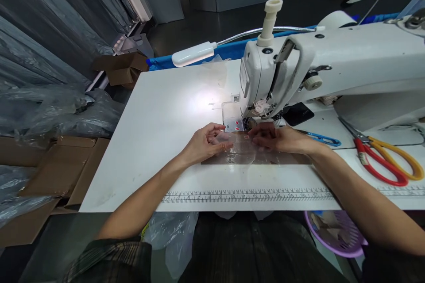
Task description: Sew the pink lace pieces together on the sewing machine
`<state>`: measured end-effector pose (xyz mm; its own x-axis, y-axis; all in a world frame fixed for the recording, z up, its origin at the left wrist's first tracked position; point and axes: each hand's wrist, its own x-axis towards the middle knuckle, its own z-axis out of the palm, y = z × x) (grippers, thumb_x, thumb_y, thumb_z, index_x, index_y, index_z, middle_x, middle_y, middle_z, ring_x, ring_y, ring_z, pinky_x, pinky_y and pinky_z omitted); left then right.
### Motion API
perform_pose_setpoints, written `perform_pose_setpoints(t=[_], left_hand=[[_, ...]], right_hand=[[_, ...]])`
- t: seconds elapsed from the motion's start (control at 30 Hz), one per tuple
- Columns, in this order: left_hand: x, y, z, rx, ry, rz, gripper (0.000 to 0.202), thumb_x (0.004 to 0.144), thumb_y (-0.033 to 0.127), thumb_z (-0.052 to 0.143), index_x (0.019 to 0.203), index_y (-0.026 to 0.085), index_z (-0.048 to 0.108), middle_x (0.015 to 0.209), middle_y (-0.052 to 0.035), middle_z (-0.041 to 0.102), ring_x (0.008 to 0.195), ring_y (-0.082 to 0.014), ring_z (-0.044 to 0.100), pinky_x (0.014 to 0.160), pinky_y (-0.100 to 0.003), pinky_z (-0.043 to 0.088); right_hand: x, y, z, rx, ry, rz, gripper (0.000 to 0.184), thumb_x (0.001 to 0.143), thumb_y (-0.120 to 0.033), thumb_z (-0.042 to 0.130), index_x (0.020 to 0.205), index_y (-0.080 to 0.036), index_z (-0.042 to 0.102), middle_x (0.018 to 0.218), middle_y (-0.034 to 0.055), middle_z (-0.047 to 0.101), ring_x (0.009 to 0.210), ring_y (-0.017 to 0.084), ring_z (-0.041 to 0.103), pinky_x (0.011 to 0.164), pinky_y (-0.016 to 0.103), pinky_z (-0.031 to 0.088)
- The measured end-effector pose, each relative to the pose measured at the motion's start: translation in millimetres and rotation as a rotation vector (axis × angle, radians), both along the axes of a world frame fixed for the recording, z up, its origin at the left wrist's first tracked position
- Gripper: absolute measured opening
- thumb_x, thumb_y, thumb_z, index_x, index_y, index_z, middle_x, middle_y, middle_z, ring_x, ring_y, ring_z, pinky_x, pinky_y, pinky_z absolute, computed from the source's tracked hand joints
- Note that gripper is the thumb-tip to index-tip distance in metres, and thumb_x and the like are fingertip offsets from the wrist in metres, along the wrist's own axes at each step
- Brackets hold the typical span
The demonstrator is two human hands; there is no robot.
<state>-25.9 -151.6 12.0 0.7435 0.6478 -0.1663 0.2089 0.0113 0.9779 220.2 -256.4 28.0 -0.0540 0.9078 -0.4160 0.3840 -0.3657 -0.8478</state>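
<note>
A clear, glossy sheet of plastic film lies over a flat strip of brown material on the white tabletop, just in front of the sewing machine's needle area, its upper edge close to the presser foot. The left hand is at the film's left side, thumb and forefinger apart at the tips, the other fingers curled behind; I cannot tell whether these pinch the film. The right hand is at the other side, fingers bent and thumb near them beside the foot (their grip, if any, is too small to make out). Just beyond the film is a shiny metal plate with red marks, under the bulky white sewing machine. Right of the needle lie a black, flat phone-like object, a slim blue-handled tool and large scissors with red and orange handles. A printed ruler scale runs along the near edge. A white lamp on a bendy metal neck lights the table's far part. Below the right edge is a purple plastic basket; to the left stand brown cardboard boxes beside crumpled clear plastic.
</note>
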Motion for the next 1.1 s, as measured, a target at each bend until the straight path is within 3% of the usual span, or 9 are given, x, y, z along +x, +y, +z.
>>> perform_pose_setpoints(t=[0.17,0.37,0.47,0.57,0.83,0.9,0.97,1.07,1.1], left_hand=[[7.9,-6.5,-3.4,-0.033,-0.095,0.201,0.032,0.077,0.041,0.075,0.094,0.016,0.067,0.072,-0.0008,0.067,0.065,-0.0139,0.067,0.06,-0.027,0.059],[6.4,-6.8,-5.2,-0.303,-0.326,0.411,0.03,0.074,0.037,0.08,0.086,0.015,0.063,0.089,-0.0017,0.07,0.076,-0.0143,0.071,0.083,-0.033,0.061],[6.6,-8.1,-5.1,-0.477,-0.452,0.419,0.028,0.073,0.027,0.082,0.083,0.014,0.06,0.101,-0.0063,0.071,0.092,-0.0193,0.072,0.09,-0.033,0.059],[6.4,-8.3,-3.5,-0.585,-0.529,0.384,0.026,0.075,0.022,0.081,0.079,0.014,0.056,0.111,-0.0099,0.07,0.102,-0.0237,0.071,0.097,-0.036,0.056],[8.2,-9.2,-5.0,-0.589,-0.515,0.383,0.027,0.08,0.023,0.077,0.083,0.015,0.051,0.108,-0.0124,0.071,0.101,-0.024,0.071,0.099,-0.039,0.054],[6.7,-6.2,-7.3,-0.501,-0.458,0.335,0.025,0.083,0.027,0.073,0.085,0.016,0.05,0.107,-0.0129,0.072,0.099,-0.0228,0.072,0.097,-0.04,0.055],[3.0,-1.1,-9.8,-0.255,-0.374,0.295,0.022,0.087,0.03,0.068,0.091,0.016,0.051,0.111,-0.0129,0.071,0.101,-0.022,0.071,0.094,-0.04,0.056],[-3.5,5.6,-12.4,0.44,-0.236,0.329,0.018,0.09,0.029,0.062,0.103,0.018,0.056,0.115,-0.0107,0.069,0.103,-0.0206,0.068,0.088,-0.039,0.057],[-4.6,6.1,-12.8,0.676,-0.211,0.283,0.017,0.091,0.029,0.06,0.104,0.018,0.058,0.113,-0.0095,0.07,0.102,-0.0201,0.068,0.086,-0.038,0.057]], right_hand=[[-1.8,-1.2,-1.3,0.019,-0.001,-0.101,0.039,0.083,-0.045,0.069,0.11,-0.018,0.064,0.082,0.0034,0.069,0.065,0.013,0.062,0.055,0.024,0.048],[-12.4,-2.0,14.2,0.044,0.098,-0.389,0.052,0.059,-0.056,0.085,0.086,-0.016,0.066,0.075,0.0051,0.071,0.062,0.016,0.066,0.055,0.027,0.054],[-13.8,-1.5,13.4,0.04,0.167,-0.462,0.057,0.05,-0.063,0.087,0.076,-0.017,0.066,0.072,0.0048,0.071,0.06,0.015,0.066,0.052,0.023,0.054],[-12.2,-1.6,8.2,0.051,0.192,-0.493,0.055,0.054,-0.065,0.084,0.074,-0.017,0.067,0.073,0.0051,0.071,0.063,0.015,0.067,0.054,0.022,0.055],[-14.4,-2.0,3.5,0.114,0.148,-0.515,0.051,0.062,-0.065,0.08,0.071,-0.017,0.065,0.074,0.0066,0.071,0.065,0.017,0.067,0.057,0.024,0.055],[-14.6,-1.6,3.7,0.14,0.078,-0.502,0.05,0.064,-0.064,0.079,0.072,-0.017,0.064,0.071,0.0061,0.069,0.061,0.017,0.065,0.054,0.025,0.053],[-11.8,-2.3,3.3,0.185,-0.056,-0.46,0.045,0.068,-0.059,0.077,0.073,-0.017,0.063,0.064,0.0043,0.066,0.056,0.016,0.061,0.05,0.025,0.048],[-3.3,-5.8,2.2,0.269,-0.279,-0.349,0.035,0.078,-0.052,0.068,0.077,-0.017,0.063,0.06,0.002,0.062,0.055,0.016,0.058,0.049,0.025,0.043],[-0.4,-7.2,2.1,0.28,-0.326,-0.308,0.033,0.081,-0.051,0.065,0.079,-0.018,0.063,0.06,0.0016,0.061,0.056,0.016,0.057,0.049,0.026,0.042]])
